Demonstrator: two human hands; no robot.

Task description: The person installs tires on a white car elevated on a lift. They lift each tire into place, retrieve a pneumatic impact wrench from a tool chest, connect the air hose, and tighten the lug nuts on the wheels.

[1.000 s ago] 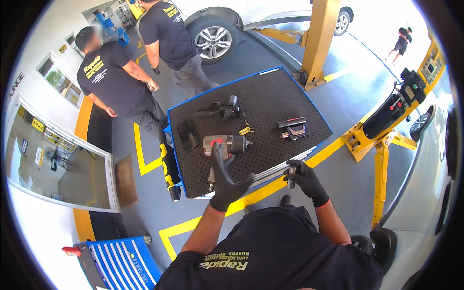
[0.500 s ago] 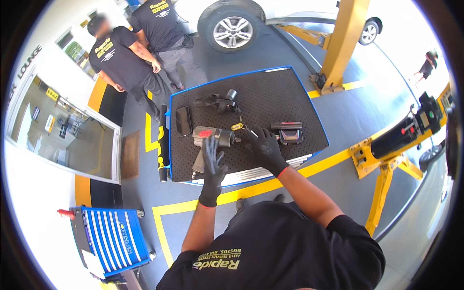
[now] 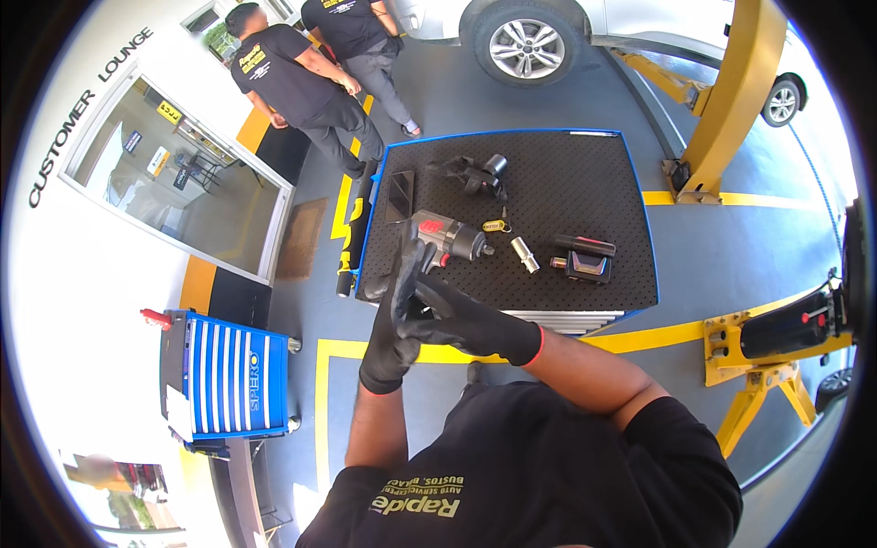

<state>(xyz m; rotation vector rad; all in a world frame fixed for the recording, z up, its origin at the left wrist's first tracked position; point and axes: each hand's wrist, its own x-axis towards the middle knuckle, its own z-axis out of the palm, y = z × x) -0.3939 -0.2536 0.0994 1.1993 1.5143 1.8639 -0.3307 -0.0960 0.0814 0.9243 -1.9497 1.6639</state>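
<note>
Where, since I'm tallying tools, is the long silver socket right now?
Right of centre in the head view, the long silver socket lies on the black mat, between the impact wrench and the black device, below the yellow tag.

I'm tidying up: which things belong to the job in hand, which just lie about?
Likely the job's:
- grey pistol-shaped impact wrench, nearest the black-gloved left hand
- silver cylindrical metal socket

Likely lying about:
- flat black rectangular object
- yellow oval key tag
- black boxy device
</note>
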